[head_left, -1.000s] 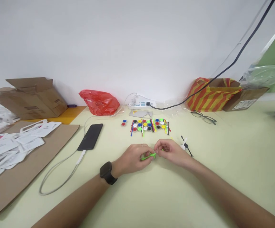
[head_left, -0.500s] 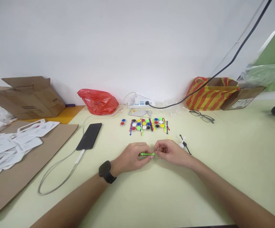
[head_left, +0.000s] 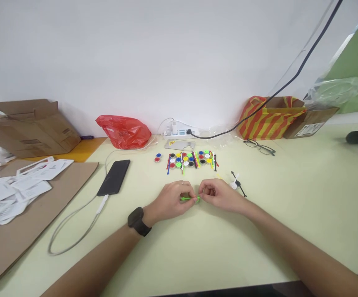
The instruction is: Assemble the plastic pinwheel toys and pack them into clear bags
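Observation:
My left hand (head_left: pixel 173 201) and my right hand (head_left: pixel 217 194) meet over the pale table (head_left: pixel 197 247), fingers curled. Between their fingertips they pinch a small green plastic stick (head_left: pixel 188 199), lying roughly level. A black watch (head_left: pixel 137 221) sits on my left wrist. Just beyond the hands lies a cluster of coloured round caps and thin coloured sticks (head_left: pixel 189 160). A black stick with a white piece (head_left: pixel 237 184) lies right of my right hand.
A black phone (head_left: pixel 114 177) on a cable lies at the left. A red plastic bag (head_left: pixel 123 131), a power strip (head_left: pixel 179 133), glasses (head_left: pixel 258 147), a striped bag (head_left: pixel 270 112) and cardboard boxes (head_left: pixel 32 126) line the wall. White cards (head_left: pixel 8 189) cover brown cardboard at far left.
The green stick was bent in a curve between my hands, then straightened. My hands have drawn closer together, so less of the stick shows.

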The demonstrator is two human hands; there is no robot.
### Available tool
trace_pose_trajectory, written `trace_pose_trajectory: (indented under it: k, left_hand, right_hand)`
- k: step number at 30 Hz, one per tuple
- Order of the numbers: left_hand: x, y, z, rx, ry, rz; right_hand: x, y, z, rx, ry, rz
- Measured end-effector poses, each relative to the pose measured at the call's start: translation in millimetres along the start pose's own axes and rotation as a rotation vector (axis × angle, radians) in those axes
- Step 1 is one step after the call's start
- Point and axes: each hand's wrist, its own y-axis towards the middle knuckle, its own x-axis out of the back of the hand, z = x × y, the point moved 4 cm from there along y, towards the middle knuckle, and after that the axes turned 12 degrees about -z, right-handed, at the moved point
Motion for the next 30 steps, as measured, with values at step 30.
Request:
trace_pose_trajectory:
  k: [30]
  left_hand:
    - [76.4, 12.2, 91.6, 0.205, 0.356, -0.696]
  right_hand:
    - [31.1, -3.5, 18.4, -0.193, 0.302, -0.247]
